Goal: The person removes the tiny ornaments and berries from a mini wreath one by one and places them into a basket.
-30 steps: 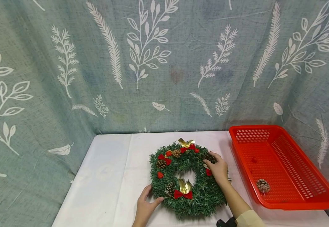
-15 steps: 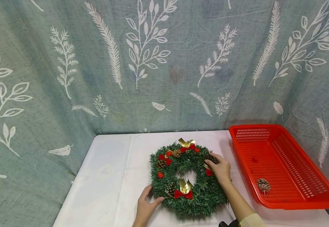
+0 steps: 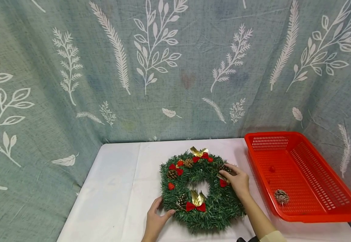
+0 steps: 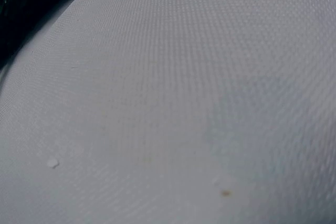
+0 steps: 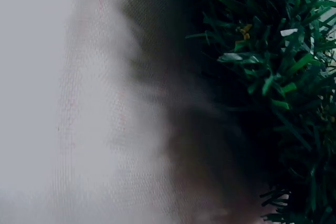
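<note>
1. Right hand [image 3: 238, 182] has its thumb and forefinger pinching a dark pine cone [image 3: 223, 167] on the wreath's far right side, with a red bow [image 3: 223, 183] just below the thumb.
2. Left hand [image 3: 156, 218] isn't clenched: thumb and fingers are spread apart, touching the near-left edge of the green wreath [image 3: 222, 210].
3. The wreath itself lies flat on the table, a bit right of centre, trimmed with more cones, red berries and gold-and-red bows.
4. Surface is a white cloth [image 3: 118, 174] with faint creases. The left wrist view shows its woven texture up close, plus a pale speck [image 4: 53, 162] and a brownish one.
5. Over on the right there's a red plastic basket [image 3: 329, 169] with mesh sides, holding a white-tipped cone [image 3: 281, 196] and a small red bit [image 3: 272, 169].
6. Room-wise, grey-green curtains [image 3: 187, 74] printed with white leaves and sprigs hang behind the table and down both sides.
</note>
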Tool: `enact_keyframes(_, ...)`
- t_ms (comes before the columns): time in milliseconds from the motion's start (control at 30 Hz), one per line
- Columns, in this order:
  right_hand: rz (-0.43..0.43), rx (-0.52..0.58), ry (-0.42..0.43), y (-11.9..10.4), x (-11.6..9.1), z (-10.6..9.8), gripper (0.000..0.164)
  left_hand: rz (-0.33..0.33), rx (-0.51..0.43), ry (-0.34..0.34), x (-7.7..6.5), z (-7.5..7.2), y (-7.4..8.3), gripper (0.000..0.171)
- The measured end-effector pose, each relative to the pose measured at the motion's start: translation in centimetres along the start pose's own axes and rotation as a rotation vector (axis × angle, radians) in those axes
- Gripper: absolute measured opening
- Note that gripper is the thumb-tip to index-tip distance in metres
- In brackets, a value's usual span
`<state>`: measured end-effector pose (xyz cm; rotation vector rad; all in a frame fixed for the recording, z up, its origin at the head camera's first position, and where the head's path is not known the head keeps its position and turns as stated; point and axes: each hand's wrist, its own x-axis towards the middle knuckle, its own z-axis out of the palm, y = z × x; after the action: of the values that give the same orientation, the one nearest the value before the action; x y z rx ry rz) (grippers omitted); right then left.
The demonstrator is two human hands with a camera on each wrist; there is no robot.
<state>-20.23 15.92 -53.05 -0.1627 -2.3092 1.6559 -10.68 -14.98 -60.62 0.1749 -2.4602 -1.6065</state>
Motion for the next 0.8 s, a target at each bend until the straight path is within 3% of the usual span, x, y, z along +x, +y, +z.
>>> enact_keyframes(233, -0.079, -0.005, 0.050, -0.2, -0.4, -0.8, 0.033, 0.014, -0.006, 0.013, 0.0, 0.0, 0.0, 0.065)
enact_keyframes(500, -0.106, 0.004, 0.094, -0.8, -0.7, -2.2, 0.033, 0.014, -0.023, 0.026, 0.0, 0.0, 0.0, 0.065)
enact_keyframes(800, -0.003, 0.120, 0.086, -2.1, -1.0, -4.2, 0.036, 0.025, -0.013, 0.028, 0.0, 0.1, -0.2, 0.065)
